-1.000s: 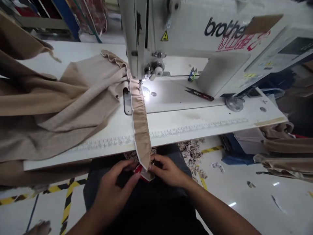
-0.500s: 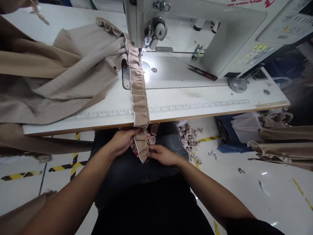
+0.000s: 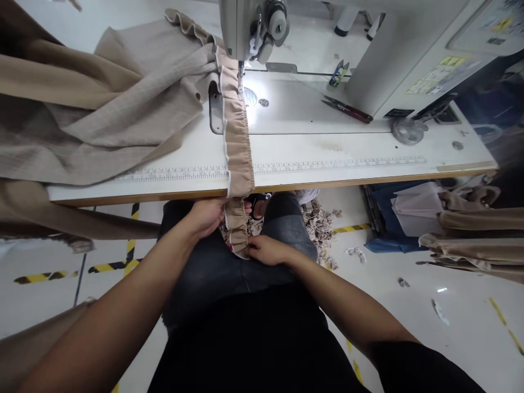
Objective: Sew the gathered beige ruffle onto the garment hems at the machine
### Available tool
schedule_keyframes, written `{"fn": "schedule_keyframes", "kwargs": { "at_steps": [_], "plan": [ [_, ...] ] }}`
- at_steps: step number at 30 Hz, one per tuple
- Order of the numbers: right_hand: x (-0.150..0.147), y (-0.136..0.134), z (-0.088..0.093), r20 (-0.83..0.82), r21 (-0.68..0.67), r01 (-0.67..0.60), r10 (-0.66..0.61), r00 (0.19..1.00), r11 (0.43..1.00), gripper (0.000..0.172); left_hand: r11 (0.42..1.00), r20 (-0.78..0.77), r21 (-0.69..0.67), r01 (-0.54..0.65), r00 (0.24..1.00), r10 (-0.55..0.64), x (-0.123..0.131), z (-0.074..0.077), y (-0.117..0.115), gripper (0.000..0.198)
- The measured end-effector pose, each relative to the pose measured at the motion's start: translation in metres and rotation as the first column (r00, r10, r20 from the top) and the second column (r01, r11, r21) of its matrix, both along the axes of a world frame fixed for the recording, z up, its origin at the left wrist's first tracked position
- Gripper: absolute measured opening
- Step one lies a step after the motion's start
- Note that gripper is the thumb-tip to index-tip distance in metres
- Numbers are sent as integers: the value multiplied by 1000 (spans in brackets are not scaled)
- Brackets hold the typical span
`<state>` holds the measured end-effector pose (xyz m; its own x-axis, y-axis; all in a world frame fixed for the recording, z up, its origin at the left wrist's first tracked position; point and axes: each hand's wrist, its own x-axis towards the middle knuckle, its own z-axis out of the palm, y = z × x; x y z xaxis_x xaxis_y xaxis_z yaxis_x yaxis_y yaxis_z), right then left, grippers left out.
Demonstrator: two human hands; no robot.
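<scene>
A tan ruffled fabric strip (image 3: 238, 144) runs from under the sewing machine's presser foot (image 3: 241, 82), across the table and over its front edge to my lap. My left hand (image 3: 207, 217) is just below the edge with its fingers behind the strip; some fingertips show on the strip's right side. Lower down, my right hand (image 3: 268, 249) pinches the strip near its hanging end. At the needle, the strip's upper part lies along a large tan fabric piece (image 3: 151, 98) spread to the left.
Thread snips (image 3: 347, 109) and a small glass dish (image 3: 408, 131) lie on the machine table (image 3: 319, 153), right of the needle. A printed ruler (image 3: 339, 164) runs along its front. Gathered scraps (image 3: 323, 229) lie on the floor; folded tan fabric (image 3: 478, 240) hangs at right.
The view has tilted, so the table and machine sit higher in the picture. My hands still hold the strip; its lower end looks flatter against my right fingers.
</scene>
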<state>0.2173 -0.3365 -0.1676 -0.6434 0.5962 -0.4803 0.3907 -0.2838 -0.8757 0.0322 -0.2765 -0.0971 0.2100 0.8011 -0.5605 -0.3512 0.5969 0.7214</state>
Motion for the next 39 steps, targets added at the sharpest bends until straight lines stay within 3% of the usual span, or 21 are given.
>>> {"fn": "schedule_keyframes", "kwargs": {
  "at_steps": [1,3,7,9,11,13,18,20,22,24,28,32,34,36,38,39],
  "plan": [
    [-3,1,1,2,-26,-4,4,1000,1000,7,1000,-5,4,-3,1000,3,0,1,0,16],
    [-8,0,11,-33,-103,-28,25,999,994,25,1000,-14,10,-6,1000,6,-3,4,0,16],
    [-4,-7,59,-246,-266,-145,79,966,953,59,1000,-20,10,12,1000,-12,-10,11,-3,16],
    [4,-9,83,-364,-310,-195,73,928,931,66,999,-14,-4,32,999,-32,-13,13,-4,16],
    [12,-8,95,-408,-314,-203,61,911,927,61,998,-8,-29,54,998,-54,-14,14,-5,17],
    [18,-6,91,-370,-286,-166,51,928,944,53,996,-3,-54,72,997,-72,-14,14,-5,21],
    [22,-4,53,-183,-115,35,-56,981,993,20,994,19,-75,83,997,-81,-15,15,-8,24],
    [22,-3,47,-147,-31,155,-158,976,987,22,994,30,-65,91,996,-89,-16,19,-13,25],
    [22,2,50,-156,22,263,-256,954,965,42,993,40,-40,112,993,-111,-15,24,-22,25],
    [22,11,59,-201,28,327,-315,927,945,50,989,50,-2,146,988,-146,-13,30,-33,28],
    [19,29,80,-333,-46,339,-334,882,940,46,970,43,80,231,971,-235,-2,42,-54,43],
    [12,37,94,-320,-40,344,-338,885,938,41,934,-143,175,313,946,-290,7,49,-77,32],
    [12,35,99,-279,33,361,-339,899,932,35,930,-347,212,300,913,-216,-2,52,-89,27],
    [18,30,102,-251,94,355,-323,913,930,33,945,-566,254,205,824,-26,-26,58,-100,26],
    [28,24,103,-176,188,327,-296,939,926,36,940,-732,340,35,637,241,-64,69,-109,24],
    [33,21,101,-62,316,292,-287,956,903,42,913,-779,403,-58,503,376,-86,76,-112,23]
  ]
}}
